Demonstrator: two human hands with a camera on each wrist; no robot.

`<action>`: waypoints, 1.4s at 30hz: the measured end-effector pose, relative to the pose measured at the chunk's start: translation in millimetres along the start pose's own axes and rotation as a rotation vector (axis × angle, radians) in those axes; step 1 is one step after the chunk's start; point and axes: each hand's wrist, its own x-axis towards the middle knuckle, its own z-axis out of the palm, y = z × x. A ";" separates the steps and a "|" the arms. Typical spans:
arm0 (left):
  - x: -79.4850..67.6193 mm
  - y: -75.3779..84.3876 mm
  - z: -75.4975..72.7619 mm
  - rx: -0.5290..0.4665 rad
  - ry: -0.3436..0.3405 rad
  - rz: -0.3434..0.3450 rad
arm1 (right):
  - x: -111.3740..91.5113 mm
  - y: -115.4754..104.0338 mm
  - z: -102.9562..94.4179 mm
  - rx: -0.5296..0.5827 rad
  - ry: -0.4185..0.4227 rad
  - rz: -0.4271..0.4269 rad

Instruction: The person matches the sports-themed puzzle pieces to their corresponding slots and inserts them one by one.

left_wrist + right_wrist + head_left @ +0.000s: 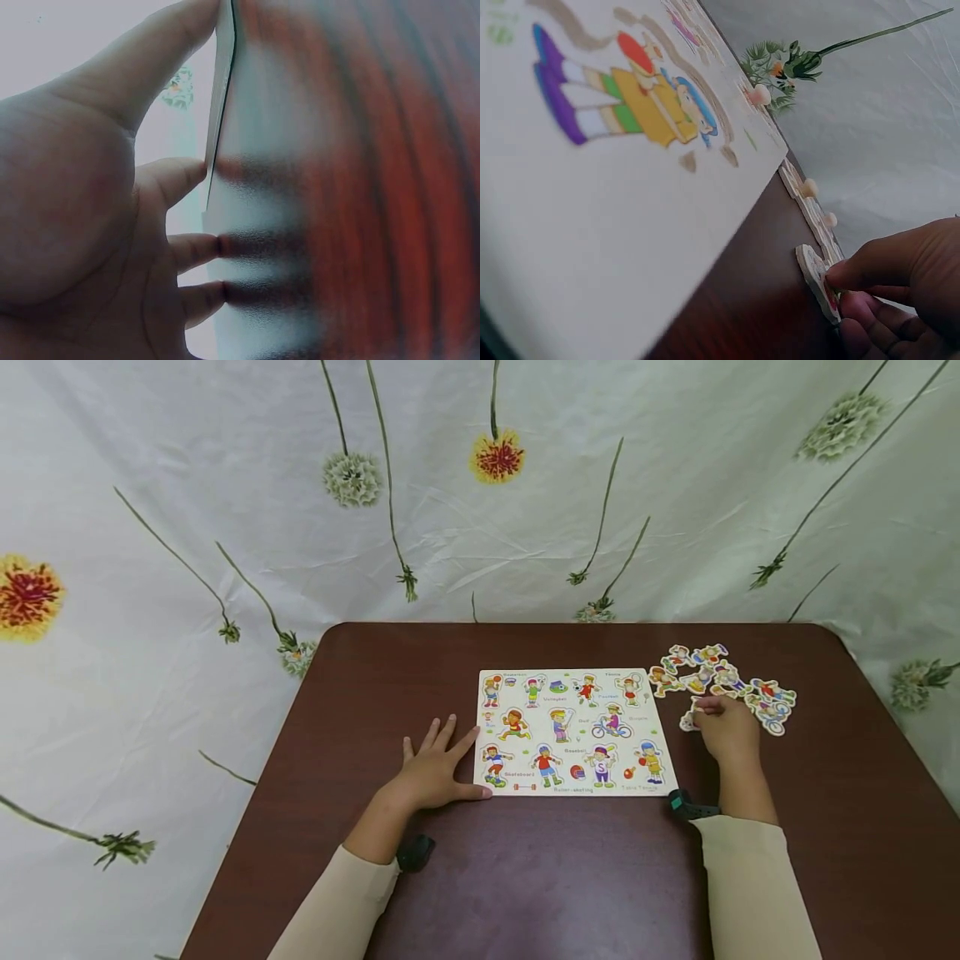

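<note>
A white puzzle board [570, 689] printed with children playing sports lies on the table. My left hand [431, 772] has its fingers spread, with index fingertip and thumb touching the board's left edge; the left wrist view shows the same hand [75, 202] beside the board's thin edge. To the right of the board, my right hand [729, 731] pinches a small puzzle piece [687, 720] between thumb and fingers. In the right wrist view this piece [814, 277] stands tilted in the fingers of the right hand [900, 289].
Several loose puzzle pieces [697, 677] lie in a loose group beyond the right hand, partly overlapping. Some carry round knobs [808, 187]. A dark brown table [390, 668] bears everything, and a flowered cloth [450, 543] hangs behind it.
</note>
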 end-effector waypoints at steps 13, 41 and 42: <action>1.4 -2.4 2.4 0.007 -0.001 0.001 | 0.8 1.4 -1.7 -0.043 -0.032 -0.021; 0.2 0.1 0.2 0.032 -0.016 -0.007 | -13.5 -29.0 1.3 -0.023 -0.044 -0.125; 0.1 0.3 0.0 0.030 -0.015 -0.006 | -14.5 -31.1 2.6 -0.022 -0.046 -0.139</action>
